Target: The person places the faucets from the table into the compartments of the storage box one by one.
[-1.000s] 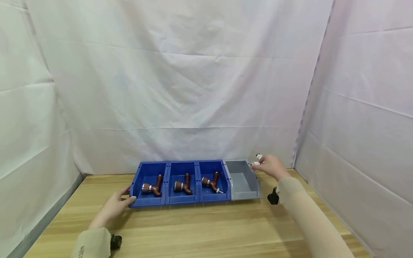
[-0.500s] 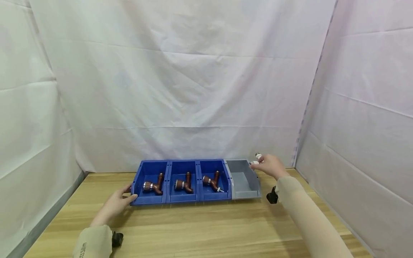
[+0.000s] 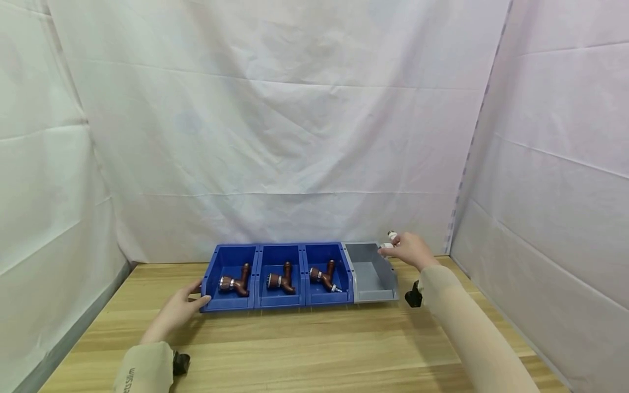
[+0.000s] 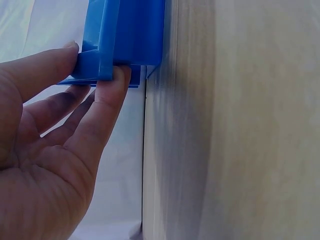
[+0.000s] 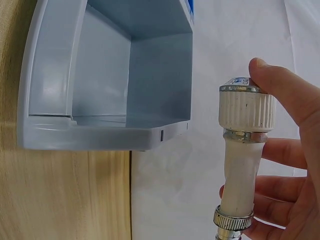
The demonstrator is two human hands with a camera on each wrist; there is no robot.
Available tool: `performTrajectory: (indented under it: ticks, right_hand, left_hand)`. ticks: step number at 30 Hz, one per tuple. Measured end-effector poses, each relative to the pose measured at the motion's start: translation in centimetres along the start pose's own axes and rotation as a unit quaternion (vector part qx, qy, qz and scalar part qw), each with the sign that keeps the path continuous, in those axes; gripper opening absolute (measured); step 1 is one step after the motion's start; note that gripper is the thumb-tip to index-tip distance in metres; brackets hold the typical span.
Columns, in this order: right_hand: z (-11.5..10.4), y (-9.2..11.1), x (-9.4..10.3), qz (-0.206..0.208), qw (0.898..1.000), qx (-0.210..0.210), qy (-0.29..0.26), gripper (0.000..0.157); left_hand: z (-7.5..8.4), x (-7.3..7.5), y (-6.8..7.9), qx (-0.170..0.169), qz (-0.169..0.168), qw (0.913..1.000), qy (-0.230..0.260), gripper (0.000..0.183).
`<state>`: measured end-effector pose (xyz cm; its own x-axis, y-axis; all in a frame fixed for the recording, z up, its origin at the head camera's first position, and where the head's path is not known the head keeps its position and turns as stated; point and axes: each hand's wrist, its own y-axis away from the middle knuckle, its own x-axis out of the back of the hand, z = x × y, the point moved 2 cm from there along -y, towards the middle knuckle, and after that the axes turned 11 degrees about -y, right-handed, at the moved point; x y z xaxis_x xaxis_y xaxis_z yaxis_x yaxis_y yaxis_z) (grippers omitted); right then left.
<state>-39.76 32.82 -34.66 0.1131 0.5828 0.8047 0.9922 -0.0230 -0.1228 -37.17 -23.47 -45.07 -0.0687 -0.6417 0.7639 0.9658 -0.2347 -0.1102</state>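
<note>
My left hand [image 3: 178,310] grips the front left corner of the leftmost blue bin [image 3: 231,305]; in the left wrist view thumb and fingers lie on either side of its blue edge. Out to the right, my right hand [image 3: 415,252] holds a white plastic tap [image 5: 240,175] with a ribbed knob and chrome rings. The thumb presses on the knob's end while the fingers sit behind the body. Tap and hand are close to the back right corner of the grey bin [image 3: 368,275], which has nothing inside. In the right wrist view the tap is apart from that bin.
Three blue bins stand in a row with the grey one at their right end. Each blue bin holds a brown tap: left [image 3: 241,286], middle [image 3: 282,282] and right [image 3: 323,277]. White cloth [image 3: 295,136] hangs behind and at both sides of the wooden table [image 3: 295,349].
The head view has shifted slightly. My right hand with the white tap has edged a little left and up at the grey bin's corner. The left hand keeps its grip on the blue bin.
</note>
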Motion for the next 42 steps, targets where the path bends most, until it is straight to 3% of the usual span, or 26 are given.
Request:
performTrajectory:
  ticks: [13,26,42]
  right_hand:
    - [-0.4,0.2,0.2,-0.001,1.0,0.006,0.013,0.071]
    - [-0.5,0.1,-0.2,0.0,1.0,0.005,0.011,0.072]
    - [-1.3,0.0,-0.7,-0.003,1.0,0.001,0.004,0.059]
  left_hand:
    - [0.2,0.0,0.2,0.006,-0.002,1.0,-0.001,0.064]
    - [-0.1,-0.3,0.1,0.015,-0.004,0.9999,-0.006,0.064]
    - [-0.1,-0.3,0.1,0.009,-0.005,0.9999,0.003,0.065]
